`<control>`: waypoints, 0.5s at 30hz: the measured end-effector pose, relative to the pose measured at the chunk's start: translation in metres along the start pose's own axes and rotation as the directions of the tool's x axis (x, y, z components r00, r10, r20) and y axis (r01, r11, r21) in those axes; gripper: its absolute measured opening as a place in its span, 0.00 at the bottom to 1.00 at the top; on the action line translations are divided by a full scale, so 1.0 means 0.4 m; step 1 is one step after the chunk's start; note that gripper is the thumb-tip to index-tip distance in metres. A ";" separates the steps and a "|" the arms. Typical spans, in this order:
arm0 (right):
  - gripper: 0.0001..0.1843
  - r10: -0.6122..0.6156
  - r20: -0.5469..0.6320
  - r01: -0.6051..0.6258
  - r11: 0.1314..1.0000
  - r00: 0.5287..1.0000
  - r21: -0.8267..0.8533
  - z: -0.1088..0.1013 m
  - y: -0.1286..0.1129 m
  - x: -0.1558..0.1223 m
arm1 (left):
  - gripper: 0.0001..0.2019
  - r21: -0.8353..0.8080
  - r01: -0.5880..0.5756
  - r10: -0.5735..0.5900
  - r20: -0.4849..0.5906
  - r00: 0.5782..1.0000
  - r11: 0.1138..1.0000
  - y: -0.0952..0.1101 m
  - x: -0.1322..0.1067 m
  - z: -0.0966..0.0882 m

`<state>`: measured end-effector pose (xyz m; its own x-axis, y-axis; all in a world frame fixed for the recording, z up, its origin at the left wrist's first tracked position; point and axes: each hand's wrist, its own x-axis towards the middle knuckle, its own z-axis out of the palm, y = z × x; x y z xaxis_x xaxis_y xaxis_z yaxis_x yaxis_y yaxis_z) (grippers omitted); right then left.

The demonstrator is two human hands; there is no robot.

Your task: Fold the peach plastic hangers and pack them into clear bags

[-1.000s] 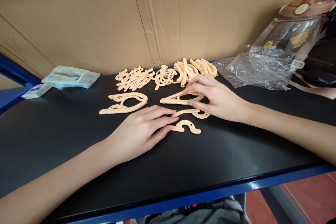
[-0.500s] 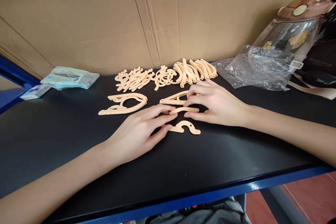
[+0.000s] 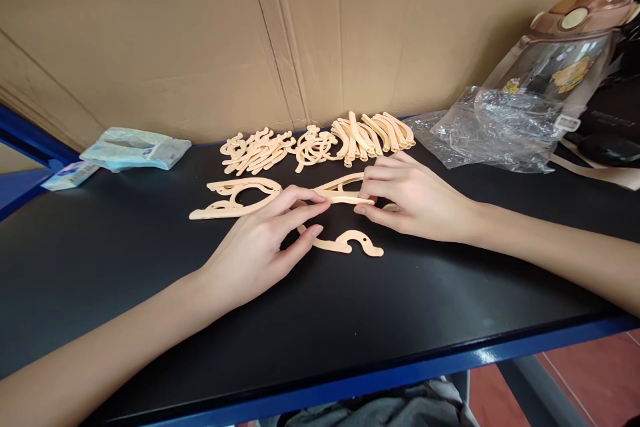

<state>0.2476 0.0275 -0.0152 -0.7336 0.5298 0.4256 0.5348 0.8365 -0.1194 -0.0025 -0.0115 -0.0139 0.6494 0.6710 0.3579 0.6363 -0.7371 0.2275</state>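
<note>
My right hand (image 3: 407, 197) pinches the right end of a thin, curved cream plastic strip (image 3: 347, 199), which looks like an arm of a folding hanger. At its left end, the index and middle fingertips of my left hand (image 3: 265, 237) hold the strip, and the thumb stays apart below. A cream hook piece (image 3: 357, 240) lies just in front, partly behind my left thumb. Behind the strip is a folded hanger (image 3: 340, 183), its right side hidden by my right fingers. Another folded hanger (image 3: 240, 197) lies beyond my left hand.
Piles of small cream parts (image 3: 257, 150), rings (image 3: 315, 147) and curved arms (image 3: 373, 137) line the back of the black table (image 3: 350, 327). A tissue pack (image 3: 135, 147) lies at left. Clear plastic wrap (image 3: 495, 133) and a drinking bottle (image 3: 565, 60) are at right, before a cardboard wall (image 3: 175, 33).
The strip has risen slightly away from me between my hands. My left thumb has shifted left off the hook piece, showing more of it.
</note>
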 end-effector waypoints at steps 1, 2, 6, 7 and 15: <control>0.12 -0.003 -0.002 0.003 1.000 1.000 0.014 0.000 -0.001 -0.001 | 0.14 0.000 -0.006 0.006 -0.009 1.000 1.000 0.000 0.001 0.000; 0.13 -0.007 -0.005 0.008 1.000 1.000 0.028 0.000 -0.003 -0.001 | 0.14 0.001 -0.014 0.014 -0.021 1.000 1.000 0.001 0.001 0.000; 0.14 -0.017 -0.023 0.019 0.997 1.000 0.071 0.001 -0.011 -0.001 | 0.11 0.041 -0.035 0.039 -0.089 0.995 0.999 0.009 0.002 -0.003; 0.14 -0.016 -0.026 0.018 0.997 1.000 0.079 0.002 -0.013 0.000 | 0.10 0.055 -0.039 0.044 -0.104 0.994 0.998 0.011 0.002 -0.004; 0.14 -0.007 -0.024 0.011 0.988 1.000 0.156 0.004 -0.030 0.004 | 0.11 0.083 -0.064 0.074 -0.123 0.990 0.995 0.010 0.002 -0.002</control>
<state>0.2393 0.0187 -0.0145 -0.7270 0.5205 0.4478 0.4551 0.8537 -0.2534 0.0004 -0.0138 -0.0121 0.6385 0.5994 0.4827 0.6254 -0.7697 0.1285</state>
